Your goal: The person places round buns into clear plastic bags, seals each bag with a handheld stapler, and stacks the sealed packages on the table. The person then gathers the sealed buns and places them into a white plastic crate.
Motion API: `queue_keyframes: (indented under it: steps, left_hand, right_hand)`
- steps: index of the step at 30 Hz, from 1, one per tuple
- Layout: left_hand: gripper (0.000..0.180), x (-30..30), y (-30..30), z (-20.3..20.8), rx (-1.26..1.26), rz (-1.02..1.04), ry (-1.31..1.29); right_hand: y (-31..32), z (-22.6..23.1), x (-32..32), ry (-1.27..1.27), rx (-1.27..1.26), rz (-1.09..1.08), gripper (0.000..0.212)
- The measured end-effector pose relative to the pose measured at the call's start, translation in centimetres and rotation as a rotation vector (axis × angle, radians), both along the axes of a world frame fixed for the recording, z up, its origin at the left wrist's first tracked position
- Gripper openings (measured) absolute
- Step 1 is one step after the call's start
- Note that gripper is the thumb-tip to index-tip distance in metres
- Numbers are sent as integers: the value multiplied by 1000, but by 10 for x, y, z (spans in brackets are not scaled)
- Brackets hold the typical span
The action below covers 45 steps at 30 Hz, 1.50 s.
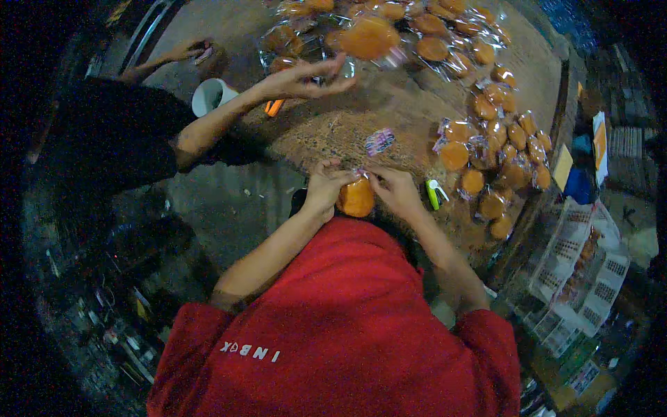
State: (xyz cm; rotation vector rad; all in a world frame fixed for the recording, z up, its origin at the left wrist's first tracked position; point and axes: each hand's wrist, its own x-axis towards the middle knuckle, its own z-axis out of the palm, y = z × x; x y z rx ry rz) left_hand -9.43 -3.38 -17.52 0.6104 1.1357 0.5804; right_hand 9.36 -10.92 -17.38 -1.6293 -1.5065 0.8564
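Observation:
A clear plastic bag with a round orange-brown food piece in it hangs in front of my chest at the table's near edge. My left hand pinches its top from one side. From the other side, my right hand is closed on the gathered top, with the fingertips of both hands close together. A small printed label may be at the pinch, but it is too small to make out. Just right of my right hand lies a green and white stapler. Beyond my hands is a small pile of printed labels.
Several filled bags lie heaped to the right, more at the far side of the brown table. At left, a co-worker's hand reaches over the table near a blurred bag. A white cup and orange stapler are nearby.

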Motion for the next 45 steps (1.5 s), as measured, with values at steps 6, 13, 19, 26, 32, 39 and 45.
queue_keyframes:
  steps: [6,13,19,26,32,39,45]
  left_hand:
    - [48,15,-10,-2,-87,-178,-17]
    - [29,39,-31,-6,-327,-259,-27]
    - [23,58,-47,-14,-80,-352,-21]
    - [32,70,-41,-1,194,-417,141]
    - [33,69,-32,12,396,-565,95]
    - [30,71,-33,23,501,-648,132]
    - [24,79,-41,29,545,-801,300]
  right_hand:
    - [-40,17,-18,252,-86,-368,25]
    - [-75,-3,4,475,-278,-390,28]
    - [-90,-28,31,499,-214,-397,29]
    - [-99,-53,77,-748,-84,-561,40]
    - [-74,-50,44,545,-27,-962,31]
    - [-39,-15,9,537,-64,-1043,19]
    - [-30,-18,10,721,-197,-1202,49]
